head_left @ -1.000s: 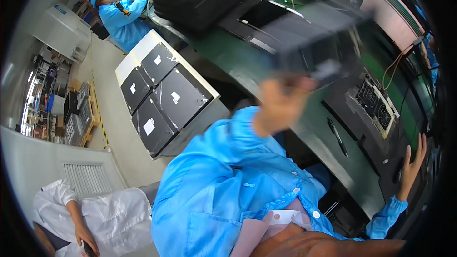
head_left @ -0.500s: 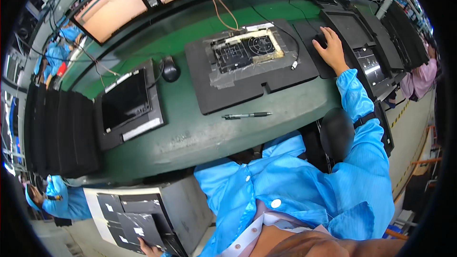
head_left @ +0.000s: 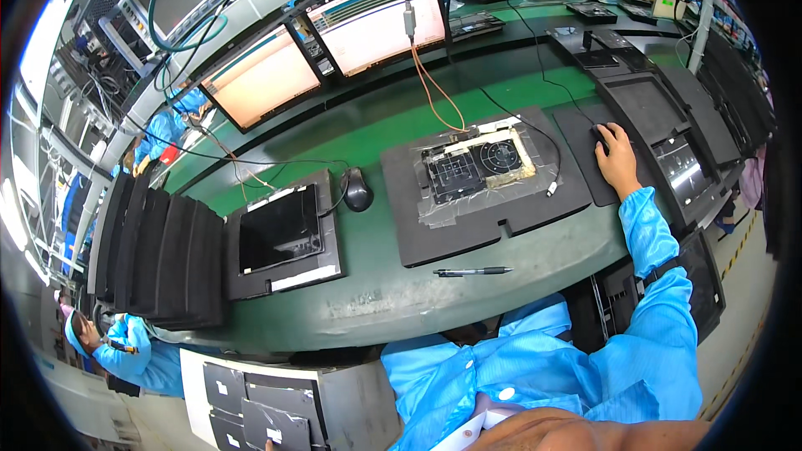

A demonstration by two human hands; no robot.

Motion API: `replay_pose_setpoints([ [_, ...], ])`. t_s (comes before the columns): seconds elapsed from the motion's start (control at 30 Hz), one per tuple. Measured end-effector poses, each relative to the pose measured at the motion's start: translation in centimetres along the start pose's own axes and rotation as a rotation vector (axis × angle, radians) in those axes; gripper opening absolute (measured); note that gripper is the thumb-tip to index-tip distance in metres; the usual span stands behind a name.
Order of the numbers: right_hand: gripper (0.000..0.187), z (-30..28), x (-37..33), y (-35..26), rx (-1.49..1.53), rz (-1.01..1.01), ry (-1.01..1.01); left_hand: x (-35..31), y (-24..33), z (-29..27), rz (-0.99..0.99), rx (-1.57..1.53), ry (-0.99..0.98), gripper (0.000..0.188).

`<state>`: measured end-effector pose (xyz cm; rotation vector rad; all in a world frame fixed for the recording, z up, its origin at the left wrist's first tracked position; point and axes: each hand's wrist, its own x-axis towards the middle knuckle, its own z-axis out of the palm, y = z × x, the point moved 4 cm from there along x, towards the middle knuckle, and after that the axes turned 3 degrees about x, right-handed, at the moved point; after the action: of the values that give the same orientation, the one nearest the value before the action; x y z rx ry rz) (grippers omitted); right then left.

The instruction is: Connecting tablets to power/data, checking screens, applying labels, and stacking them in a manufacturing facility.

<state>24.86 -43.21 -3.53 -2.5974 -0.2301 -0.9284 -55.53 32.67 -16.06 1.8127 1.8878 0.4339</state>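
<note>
My right hand (head_left: 616,159) rests over a black computer mouse (head_left: 598,132) on a dark mat (head_left: 576,144) at the right of the bench, fingers curved on it. Of my left hand (head_left: 269,446) only a fingertip shows at the lower edge, beside flat dark panels (head_left: 276,423) on a white-topped cabinet; its grip is hidden. Between the hands lies a black foam board (head_left: 451,238) bearing a taped fixture (head_left: 455,175) with dark patterned plates and a loose cable end. A pen (head_left: 472,271) lies in front of it.
A glossy black screen panel (head_left: 280,230) lies on a foam board at left, next to another mouse (head_left: 358,190) and upright black foam slabs (head_left: 167,259). Two lit monitors (head_left: 384,25) stand behind. Black trays (head_left: 639,108) line the right side. Co-workers in blue sit beyond.
The view has shifted, so the bench appears lower and farther right, and the monitors show more fully. My right hand has settled onto the mouse. My left hand has mostly left the picture.
</note>
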Motion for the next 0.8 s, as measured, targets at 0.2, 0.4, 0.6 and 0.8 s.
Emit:
replay_pose_setpoints([
  [0.2, 0.040, 0.0, 0.6, 0.1, 0.012, -0.010, 0.025, 0.3, 2.5, 0.2, -0.001, 0.180, 0.040, 0.048],
  [0.4, 0.039, -0.3, -0.4, 0.1, 0.007, 0.013, 0.017, 1.9, 4.4, 0.1, 0.012, 0.333, 0.046, 0.052],
  [0.6, 0.040, 0.4, 0.0, -0.2, -0.013, -0.042, 0.045, 3.4, 6.1, 0.0, 0.032, 0.482, 0.054, 0.057],
  [0.8, 0.046, -1.5, 1.9, -1.6, 0.058, -0.029, 0.221, 4.9, 8.4, -0.1, 0.035, 0.603, 0.068, 0.063],
])
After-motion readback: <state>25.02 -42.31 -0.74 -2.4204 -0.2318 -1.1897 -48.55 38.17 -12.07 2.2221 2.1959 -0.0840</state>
